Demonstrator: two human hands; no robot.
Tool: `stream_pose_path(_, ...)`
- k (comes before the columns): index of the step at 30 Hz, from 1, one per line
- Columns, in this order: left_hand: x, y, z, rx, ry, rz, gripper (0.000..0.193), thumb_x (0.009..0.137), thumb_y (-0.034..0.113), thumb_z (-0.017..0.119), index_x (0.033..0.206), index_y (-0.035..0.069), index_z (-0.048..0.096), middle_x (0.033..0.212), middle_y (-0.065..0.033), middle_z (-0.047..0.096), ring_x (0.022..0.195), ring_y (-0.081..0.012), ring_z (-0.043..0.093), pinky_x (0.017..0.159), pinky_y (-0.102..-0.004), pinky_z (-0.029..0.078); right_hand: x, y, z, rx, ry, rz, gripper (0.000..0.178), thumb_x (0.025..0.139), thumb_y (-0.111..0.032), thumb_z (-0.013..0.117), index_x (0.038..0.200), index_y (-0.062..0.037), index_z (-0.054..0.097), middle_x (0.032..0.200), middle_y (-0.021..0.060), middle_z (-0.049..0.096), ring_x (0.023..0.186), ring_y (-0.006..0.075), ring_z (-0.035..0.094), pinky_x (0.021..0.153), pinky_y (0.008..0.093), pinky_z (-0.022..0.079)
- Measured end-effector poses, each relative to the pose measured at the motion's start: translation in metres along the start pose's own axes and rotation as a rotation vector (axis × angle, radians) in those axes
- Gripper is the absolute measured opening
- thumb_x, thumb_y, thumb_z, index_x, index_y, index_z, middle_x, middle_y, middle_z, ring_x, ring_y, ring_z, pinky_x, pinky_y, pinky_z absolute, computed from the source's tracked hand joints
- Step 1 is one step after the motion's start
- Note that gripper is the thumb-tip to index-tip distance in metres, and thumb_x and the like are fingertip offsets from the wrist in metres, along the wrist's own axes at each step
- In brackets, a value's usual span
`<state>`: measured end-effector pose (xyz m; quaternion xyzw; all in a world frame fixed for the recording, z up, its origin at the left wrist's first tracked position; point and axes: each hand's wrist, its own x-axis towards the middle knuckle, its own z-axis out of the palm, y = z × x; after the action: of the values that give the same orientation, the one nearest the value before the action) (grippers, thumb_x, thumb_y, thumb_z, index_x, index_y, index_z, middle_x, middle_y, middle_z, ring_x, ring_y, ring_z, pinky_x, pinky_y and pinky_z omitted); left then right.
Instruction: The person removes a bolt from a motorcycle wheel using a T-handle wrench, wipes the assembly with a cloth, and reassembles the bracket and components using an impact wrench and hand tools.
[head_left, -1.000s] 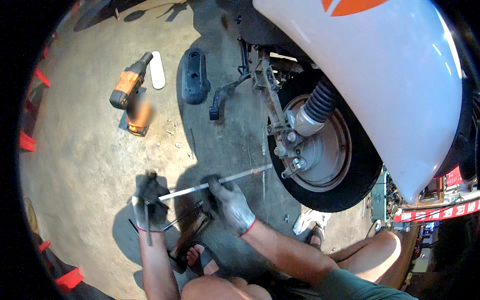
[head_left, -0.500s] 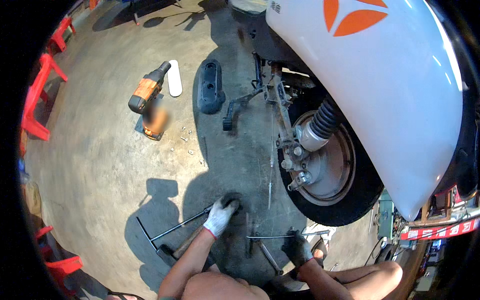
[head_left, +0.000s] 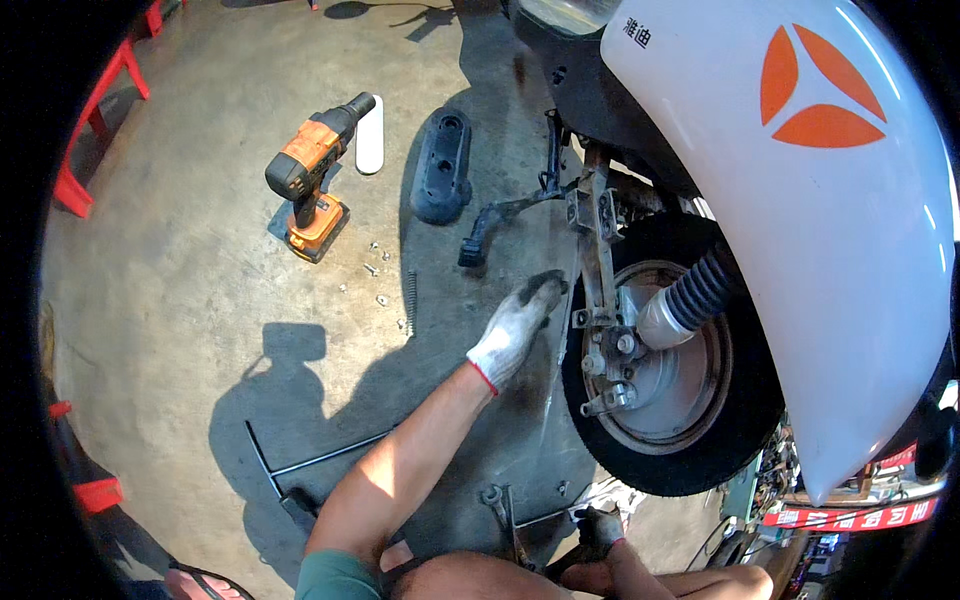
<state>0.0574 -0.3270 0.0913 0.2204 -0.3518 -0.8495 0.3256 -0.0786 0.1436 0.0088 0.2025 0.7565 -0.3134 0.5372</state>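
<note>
My left hand (head_left: 515, 325), in a white glove with dark finger coating, reaches beside the scooter's rear wheel (head_left: 660, 350). Its fingers are curled in close to a thin cable (head_left: 556, 385) on the floor; what they grip is hidden. Low in view, my right hand (head_left: 600, 532), in a dark glove, is closed on a slim metal rod (head_left: 548, 517). Next to that rod lies a steel wrench (head_left: 508, 520). A T-handle wrench (head_left: 325, 458) rests on the floor left of my left forearm, beside a dark tool head (head_left: 297, 508).
An orange and black cordless impact wrench (head_left: 315, 180) stands at the left by a white oblong cover (head_left: 370, 140). Several small bolts (head_left: 373, 268), a coil spring (head_left: 411, 303) and a black oblong cover (head_left: 442, 165) lie nearby. The white scooter body (head_left: 800, 220) overhangs the right side.
My left hand has left the T-handle wrench's end and moved forward and right to the cable by the wheel. My right hand, with the rod, sits lower in view. The view has shifted.
</note>
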Motion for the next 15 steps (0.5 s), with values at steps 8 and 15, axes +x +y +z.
stream_pose_path(8,0.031,-0.021,0.018,-0.621,-0.283,-0.272,0.038,0.099,0.034,0.048,0.120,0.003,0.056,0.108,-0.0092,0.065,0.096,-0.0199,0.064,0.087,-0.0360,0.052,-0.082,-0.074,0.073,-0.053,-0.106,-0.447,0.031,0.096,-0.025,0.055,0.105,0.0025,0.064,0.077,0.0082,0.062,0.065,0.0170,0.059,0.059,0.0302,0.050)
stream_pose_path(15,0.036,-0.016,0.031,-0.493,-0.206,-0.207,0.035,0.096,0.028,0.053,0.118,0.001,0.056,0.099,-0.0068,0.066,0.083,-0.0165,0.065,0.078,-0.0319,0.054,-0.118,-0.119,0.161,0.118,-0.266,-0.666,0.044,0.100,-0.031,0.045,0.133,-0.0019,0.045,0.125,0.0147,0.056,0.109,0.0286,0.057,0.089,0.0399,0.047)
